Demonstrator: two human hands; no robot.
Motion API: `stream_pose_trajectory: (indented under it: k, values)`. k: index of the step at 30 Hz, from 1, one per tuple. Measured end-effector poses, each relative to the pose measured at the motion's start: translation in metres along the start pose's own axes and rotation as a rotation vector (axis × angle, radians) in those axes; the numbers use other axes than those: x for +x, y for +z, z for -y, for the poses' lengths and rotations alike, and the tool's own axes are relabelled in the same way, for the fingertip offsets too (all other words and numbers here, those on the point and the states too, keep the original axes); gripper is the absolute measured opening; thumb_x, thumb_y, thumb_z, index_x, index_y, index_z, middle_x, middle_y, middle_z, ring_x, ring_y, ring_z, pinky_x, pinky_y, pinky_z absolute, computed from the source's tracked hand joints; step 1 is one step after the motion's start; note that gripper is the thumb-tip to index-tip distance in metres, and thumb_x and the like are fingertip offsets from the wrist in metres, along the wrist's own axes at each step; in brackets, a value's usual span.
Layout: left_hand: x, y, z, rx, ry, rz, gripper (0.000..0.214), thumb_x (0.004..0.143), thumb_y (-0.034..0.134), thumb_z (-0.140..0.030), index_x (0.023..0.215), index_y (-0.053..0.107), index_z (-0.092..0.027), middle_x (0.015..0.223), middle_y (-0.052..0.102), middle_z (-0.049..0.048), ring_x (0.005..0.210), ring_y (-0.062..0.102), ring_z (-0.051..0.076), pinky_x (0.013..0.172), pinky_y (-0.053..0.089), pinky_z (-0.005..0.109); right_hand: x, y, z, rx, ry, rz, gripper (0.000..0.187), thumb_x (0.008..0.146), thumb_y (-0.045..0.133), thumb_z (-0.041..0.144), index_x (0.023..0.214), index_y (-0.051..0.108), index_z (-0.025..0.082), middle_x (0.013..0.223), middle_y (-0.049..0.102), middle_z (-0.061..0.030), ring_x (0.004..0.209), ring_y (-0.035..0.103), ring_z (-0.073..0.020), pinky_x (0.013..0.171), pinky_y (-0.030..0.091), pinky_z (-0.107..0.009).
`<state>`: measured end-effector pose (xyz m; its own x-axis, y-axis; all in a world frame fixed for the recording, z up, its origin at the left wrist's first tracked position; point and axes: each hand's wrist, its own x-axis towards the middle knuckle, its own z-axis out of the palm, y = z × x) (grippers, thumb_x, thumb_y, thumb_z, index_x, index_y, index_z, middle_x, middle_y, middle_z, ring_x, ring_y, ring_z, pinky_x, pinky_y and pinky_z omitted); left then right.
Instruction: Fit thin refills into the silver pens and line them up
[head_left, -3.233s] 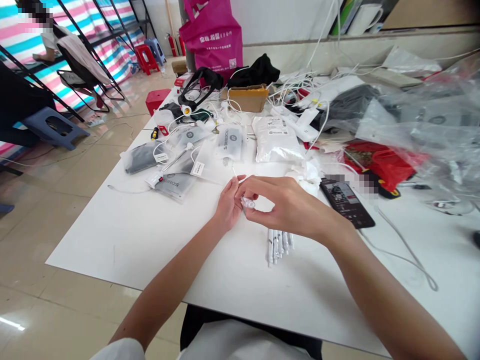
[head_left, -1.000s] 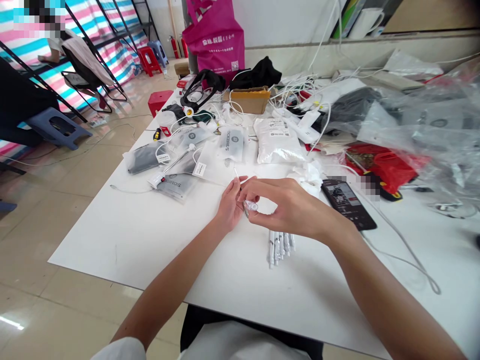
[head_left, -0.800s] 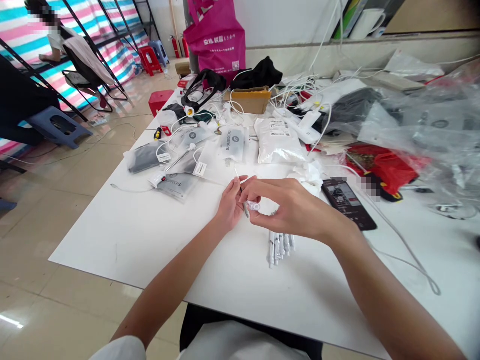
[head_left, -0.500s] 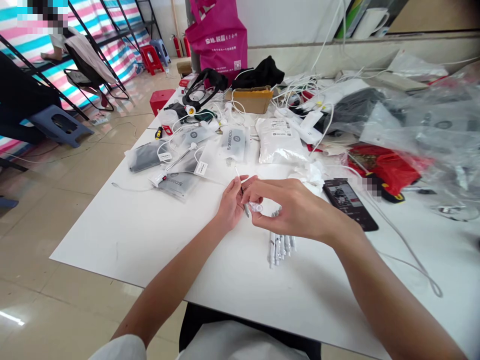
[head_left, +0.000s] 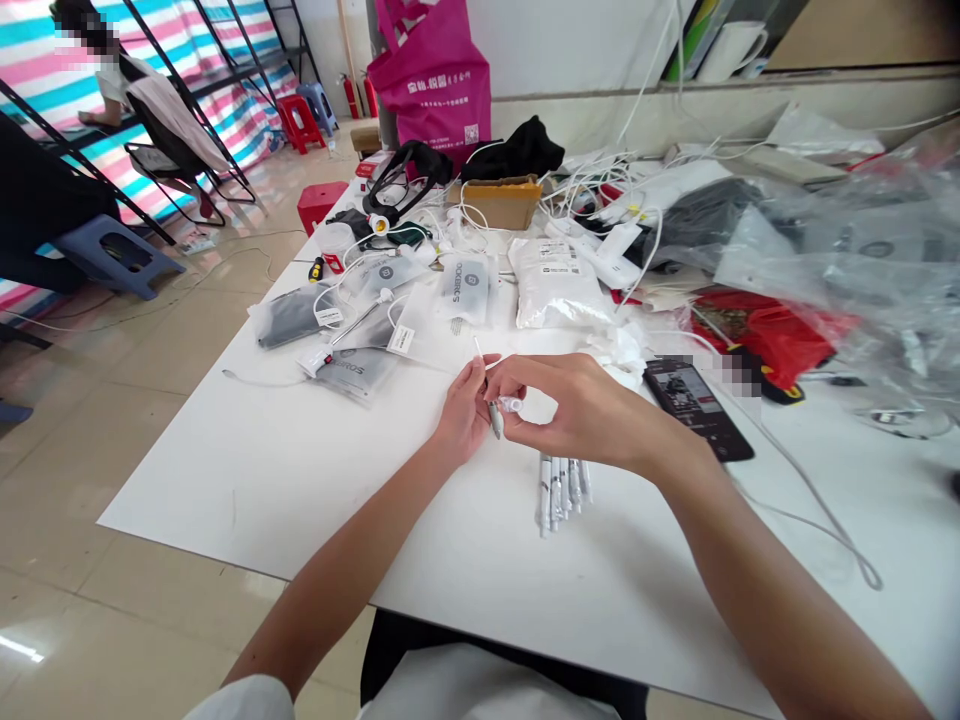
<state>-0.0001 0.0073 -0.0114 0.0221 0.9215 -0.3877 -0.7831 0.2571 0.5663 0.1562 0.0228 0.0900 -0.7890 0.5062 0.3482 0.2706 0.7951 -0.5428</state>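
A slim grey-and-white pen (head_left: 495,420) is held at a slant in front of me, its grey tip pointing down toward me. My left hand (head_left: 463,415) is closed around its upper part, thumb along the shaft. From the right, my right hand (head_left: 577,405) meets it with bent fingers pinching at the pen's middle. A small clear plastic piece (head_left: 511,404) shows between my right fingers and thumb; exactly what it is I cannot tell. Below my right hand, several similar pens (head_left: 555,500) lie side by side on the white table (head_left: 315,520).
A phone (head_left: 697,405) lies right of my right hand, a white cable (head_left: 817,490) beside it. Bagged pouches (head_left: 356,372), a white packet (head_left: 559,285) and tangled cords fill the far side. Plastic bags (head_left: 847,235) are heaped at right. Another person (head_left: 112,85) sits far left.
Both hands keep nearly the same hold on the pen. The view has shifted slightly, and the person in the background shows more in frame.
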Motion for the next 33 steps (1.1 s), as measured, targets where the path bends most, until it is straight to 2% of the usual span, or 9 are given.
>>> stream_pose_trajectory:
  k: [4, 10, 15, 18, 23, 28, 33]
  values:
    - [0.001, -0.002, 0.001, 0.086, 0.083, 0.091, 0.026, 0.090, 0.078, -0.040, 0.104, 0.071, -0.019, 0.077, 0.068, 0.0024, 0.070, 0.063, 0.016, 0.065, 0.050, 0.027, 0.001, 0.008, -0.011, -0.002, 0.069, 0.048, 0.015, 0.082, 0.064, 0.011, 0.093, 0.063, 0.021, 0.088, 0.070, -0.0008, 0.080, 0.063, -0.0159, 0.074, 0.048, -0.027]
    - [0.007, -0.010, 0.006, 0.075, 0.118, 0.137, 0.030, 0.092, 0.077, -0.041, 0.106, 0.073, -0.015, 0.078, 0.068, 0.0026, 0.071, 0.063, 0.014, 0.069, 0.051, 0.025, 0.005, 0.027, -0.037, -0.023, 0.143, 0.135, 0.014, 0.081, 0.064, 0.012, 0.090, 0.059, 0.021, 0.087, 0.068, -0.0022, 0.082, 0.062, -0.0180, 0.074, 0.047, -0.029]
    - [0.013, -0.013, 0.011, 0.059, 0.137, 0.137, 0.028, 0.095, 0.073, -0.040, 0.104, 0.074, -0.014, 0.083, 0.069, 0.0028, 0.068, 0.062, 0.011, 0.067, 0.050, 0.024, 0.007, 0.039, -0.051, 0.009, 0.170, 0.131, 0.013, 0.081, 0.064, 0.011, 0.083, 0.056, 0.021, 0.082, 0.065, -0.0010, 0.075, 0.060, -0.0161, 0.070, 0.045, -0.028]
    - [0.015, -0.014, 0.013, 0.054, 0.148, 0.138, 0.028, 0.095, 0.073, -0.040, 0.104, 0.074, -0.013, 0.083, 0.069, 0.0028, 0.068, 0.062, 0.011, 0.069, 0.051, 0.024, 0.007, 0.043, -0.053, 0.018, 0.180, 0.111, 0.014, 0.081, 0.064, 0.011, 0.083, 0.054, 0.022, 0.080, 0.064, -0.0004, 0.075, 0.060, -0.0163, 0.070, 0.046, -0.028]
    - [0.015, -0.016, 0.011, 0.062, 0.160, 0.135, 0.028, 0.096, 0.073, -0.041, 0.106, 0.073, -0.015, 0.097, 0.074, 0.0059, 0.074, 0.065, 0.012, 0.073, 0.053, 0.025, 0.005, 0.048, -0.056, 0.017, 0.143, 0.067, 0.014, 0.082, 0.063, 0.012, 0.085, 0.055, 0.023, 0.081, 0.065, -0.0003, 0.078, 0.060, -0.0178, 0.072, 0.046, -0.030]
    - [0.016, -0.018, 0.009, 0.059, 0.131, 0.150, 0.028, 0.099, 0.068, -0.041, 0.107, 0.073, -0.015, 0.114, 0.076, 0.0081, 0.076, 0.063, 0.011, 0.074, 0.052, 0.024, 0.006, 0.052, -0.053, 0.022, 0.177, 0.074, 0.017, 0.084, 0.062, 0.011, 0.080, 0.050, 0.022, 0.081, 0.061, -0.0002, 0.075, 0.056, -0.0162, 0.069, 0.043, -0.029]
    - [0.015, -0.015, 0.010, 0.039, 0.116, 0.155, 0.026, 0.100, 0.065, -0.039, 0.104, 0.073, -0.015, 0.116, 0.076, 0.0077, 0.073, 0.060, 0.010, 0.073, 0.049, 0.023, 0.008, 0.056, -0.050, -0.010, 0.215, 0.068, 0.020, 0.087, 0.057, 0.010, 0.078, 0.044, 0.022, 0.083, 0.060, -0.0014, 0.073, 0.050, -0.0155, 0.066, 0.038, -0.029]
